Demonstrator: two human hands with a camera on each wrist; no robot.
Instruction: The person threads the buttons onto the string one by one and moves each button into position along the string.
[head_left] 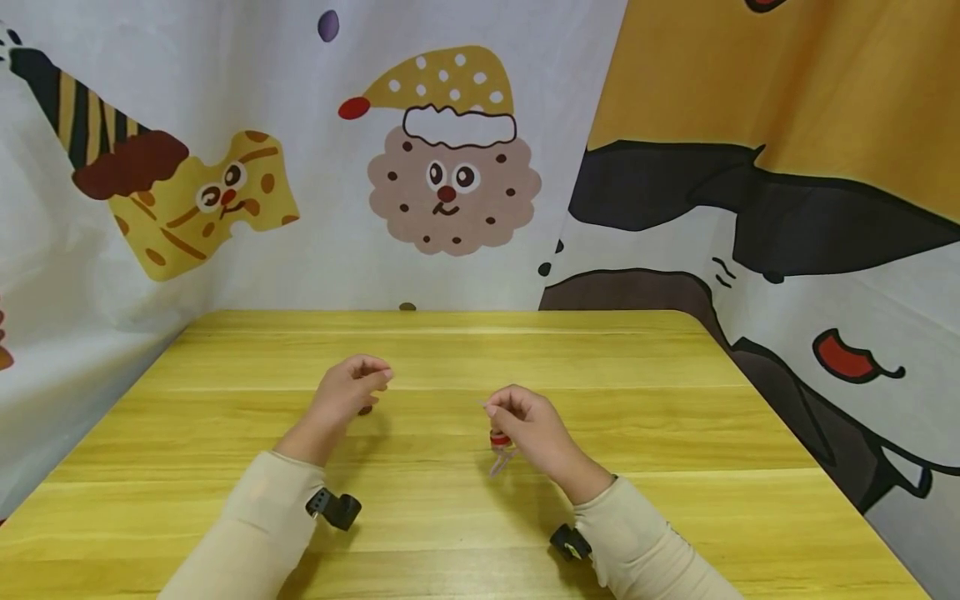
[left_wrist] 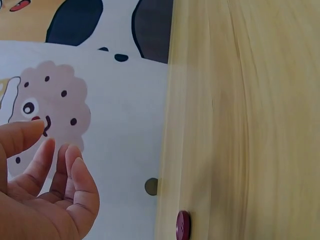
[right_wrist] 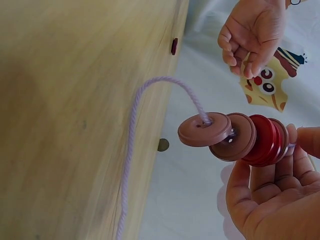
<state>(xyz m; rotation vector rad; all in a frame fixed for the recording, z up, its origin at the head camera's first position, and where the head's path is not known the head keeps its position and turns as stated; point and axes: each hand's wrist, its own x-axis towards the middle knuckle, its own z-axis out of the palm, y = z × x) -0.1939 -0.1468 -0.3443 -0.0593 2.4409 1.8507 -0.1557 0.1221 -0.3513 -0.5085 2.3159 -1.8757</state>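
Note:
My right hand pinches a lilac cord between thumb and forefinger, over the middle of the table. Several brown and red buttons are threaded on that cord and hang below the fingertips, stacked face to face. From the outermost brown button the cord's tail loops away and down. My left hand hovers to the left with its fingers loosely bent; in the left wrist view thumb and fingertips stand apart, holding nothing. Under it a dark red button lies on the table, partly covered by the hand in the head view.
The wood-grain table spans the space beneath both hands. Behind it hangs a cloth printed with cartoon figures. A black wrist camera is strapped to the left sleeve, another to the right.

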